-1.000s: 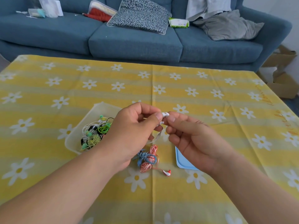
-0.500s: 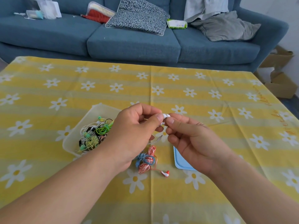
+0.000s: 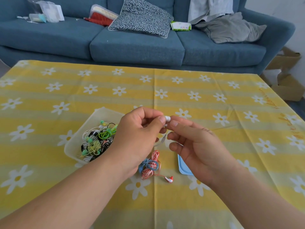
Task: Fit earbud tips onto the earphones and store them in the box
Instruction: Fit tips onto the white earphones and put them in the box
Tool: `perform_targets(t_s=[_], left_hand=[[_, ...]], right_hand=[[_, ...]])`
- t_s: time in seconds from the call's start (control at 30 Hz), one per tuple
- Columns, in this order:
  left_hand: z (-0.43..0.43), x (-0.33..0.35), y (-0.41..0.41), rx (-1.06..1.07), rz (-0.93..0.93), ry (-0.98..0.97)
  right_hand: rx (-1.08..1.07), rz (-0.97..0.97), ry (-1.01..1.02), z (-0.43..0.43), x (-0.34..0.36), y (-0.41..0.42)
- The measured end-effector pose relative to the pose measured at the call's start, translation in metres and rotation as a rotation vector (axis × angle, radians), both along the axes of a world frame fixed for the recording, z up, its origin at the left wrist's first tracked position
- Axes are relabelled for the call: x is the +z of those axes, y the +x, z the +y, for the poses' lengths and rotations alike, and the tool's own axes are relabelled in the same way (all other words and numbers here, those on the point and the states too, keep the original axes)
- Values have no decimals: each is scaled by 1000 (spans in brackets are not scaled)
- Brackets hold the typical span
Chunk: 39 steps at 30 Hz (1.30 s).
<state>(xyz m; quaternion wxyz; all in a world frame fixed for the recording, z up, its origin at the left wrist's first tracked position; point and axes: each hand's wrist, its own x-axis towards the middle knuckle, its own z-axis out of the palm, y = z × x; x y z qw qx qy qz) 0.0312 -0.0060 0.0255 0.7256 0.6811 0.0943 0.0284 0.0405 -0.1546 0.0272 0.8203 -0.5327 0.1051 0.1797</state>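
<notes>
Above the table's middle, my left hand (image 3: 138, 138) and my right hand (image 3: 196, 146) meet at a small white earbud (image 3: 167, 118). Both pinch it between thumb and fingertips, and its pale cable hangs down between them. I cannot tell the tip from the earbud body. A clear plastic box (image 3: 74, 146) on the left holds several coiled earphones in green, yellow, black and white. A red-and-white earphone bundle (image 3: 151, 167) tied with a blue cord lies below my hands, one red earbud trailing to the right.
A light blue lid (image 3: 184, 169) lies flat under my right wrist. The table wears a yellow cloth with white daisies (image 3: 214, 96). Behind it stands a blue sofa (image 3: 137, 47) with cushions, clothes and packets. Cardboard boxes (image 3: 287, 86) sit on the floor at right.
My hands stay together on the white earbud with only slight finger shifts. The view has tilted a little, so the table sits lower in frame.
</notes>
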Motion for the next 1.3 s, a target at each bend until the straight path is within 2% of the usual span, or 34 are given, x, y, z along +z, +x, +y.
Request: perform_targets(t_s=[0.27,0.37,0.43,0.53,0.67,0.8,0.93,1.03,1.13,1.3], left_hand=[[-3,-5,2,10,139,-120],[-4,-4,4,11,216,-175],[-6,-5,5,15,250,-219],[-9,-7,5,3,273,-251],[-8,-9,3,-28,297,-284],[-5,-10,3,-46,337,-357],[-2,-9,1,-56,348,-355],[3,-10,-1,-54,338,-363],[8,-9,-2,-56,328,-365],[16,-7,-4,-66,296,-370]], right_hand=[[-21,-58,-227,-7,-3,0],[-36,-103,-393,-20,-1,9],[-147,-117,-510,-38,-5,23],[-238,-143,-815,-65,-24,40],[-64,-136,-1118,-79,-56,47],[-12,-134,-1240,-84,-76,51],[-27,-147,-1298,-85,-80,52],[-84,-146,-1262,-81,-74,49],[-122,-148,-1078,-68,-57,45],[-64,-226,-768,-35,-19,27]])
